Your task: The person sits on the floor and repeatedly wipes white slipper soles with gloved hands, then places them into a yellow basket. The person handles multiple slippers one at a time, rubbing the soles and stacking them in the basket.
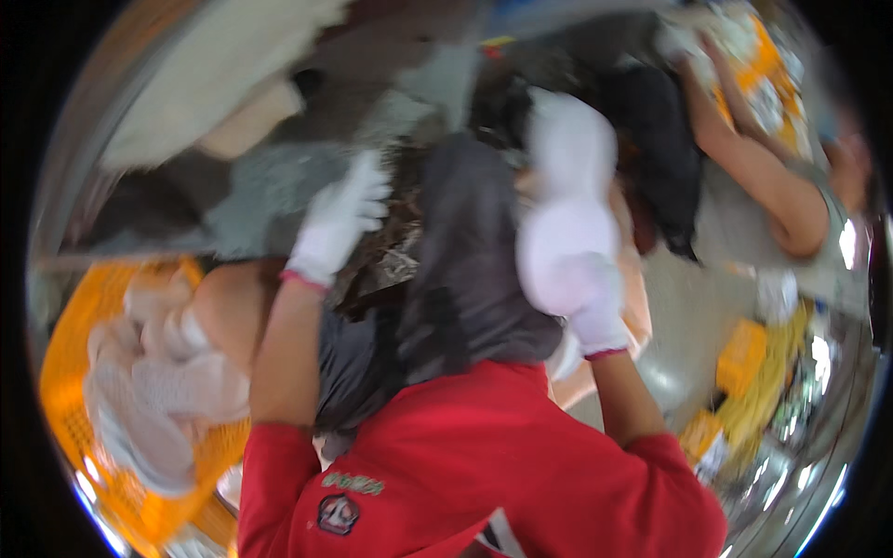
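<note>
My left hand, in a white knit glove with a pink cuff, is raised left of my dark-trousered knees, its fingers apart and nothing in them. The same kind of glove covers my right hand, which grips a long white rounded thing. That thing narrows in the middle and stands out away from me beyond the hand. Motion blurs it, so its kind is unclear, and my right fingers are partly lost against it. Close to my left forearm, an orange plastic basket holds several white and pale cloth-like pieces.
A large off-white sheet-like piece lies at the far left on a worn grey surface. Another person's bare arm reaches toward an orange sack at the far right. Orange boxes stand on the floor at right.
</note>
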A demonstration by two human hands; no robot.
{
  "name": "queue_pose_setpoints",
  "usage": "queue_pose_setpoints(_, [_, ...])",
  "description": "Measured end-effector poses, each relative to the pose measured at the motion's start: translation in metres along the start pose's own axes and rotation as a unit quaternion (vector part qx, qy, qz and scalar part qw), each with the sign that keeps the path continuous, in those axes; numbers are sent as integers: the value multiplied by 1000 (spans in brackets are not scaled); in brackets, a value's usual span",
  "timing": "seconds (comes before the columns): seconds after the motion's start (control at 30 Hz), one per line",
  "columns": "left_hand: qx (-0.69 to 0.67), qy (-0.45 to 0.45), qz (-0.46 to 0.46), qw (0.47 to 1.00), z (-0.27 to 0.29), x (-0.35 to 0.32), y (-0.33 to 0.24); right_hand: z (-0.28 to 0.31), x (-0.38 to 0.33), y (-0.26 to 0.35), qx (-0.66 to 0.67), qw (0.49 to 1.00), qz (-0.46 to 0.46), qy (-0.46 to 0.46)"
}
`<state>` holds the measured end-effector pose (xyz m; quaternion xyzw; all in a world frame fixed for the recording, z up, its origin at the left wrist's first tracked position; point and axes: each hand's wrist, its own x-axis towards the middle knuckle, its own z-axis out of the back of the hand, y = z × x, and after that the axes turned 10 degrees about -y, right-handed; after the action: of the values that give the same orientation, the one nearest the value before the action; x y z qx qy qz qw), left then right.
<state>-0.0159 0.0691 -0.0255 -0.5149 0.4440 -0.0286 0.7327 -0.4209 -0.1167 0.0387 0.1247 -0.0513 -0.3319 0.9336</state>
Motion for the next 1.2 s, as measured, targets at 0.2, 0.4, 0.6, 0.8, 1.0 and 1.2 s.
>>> queue_pose_setpoints(0.2, [349, 2, -423, 836, -26, -79, -32, -50, 60, -188, 235, 933, -268, -45])
queue_pose_setpoints(0.4, [531, -448, -303, 652, 111, -232, -19, -83, 109, -254, 283, 870, -397, -72])
queue_pose_setpoints(0.6, [289, -755, 25, 588, 398, -364, 78, -69, 146, -259, 330, 882, -334, -46])
queue_pose_setpoints(0.8, [533, -561, 79, 629, 384, -358, 107, -58, 185, -121, 294, 950, -95, 54])
queue_pose_setpoints(1.0, [676, -466, 124, 558, 399, -361, 50, 5, 158, 48, 154, 967, 197, 41])
queue_pose_setpoints(1.2, [589, -648, 65, 478, 435, -441, 60, 24, 125, 126, 201, 963, 168, 69])
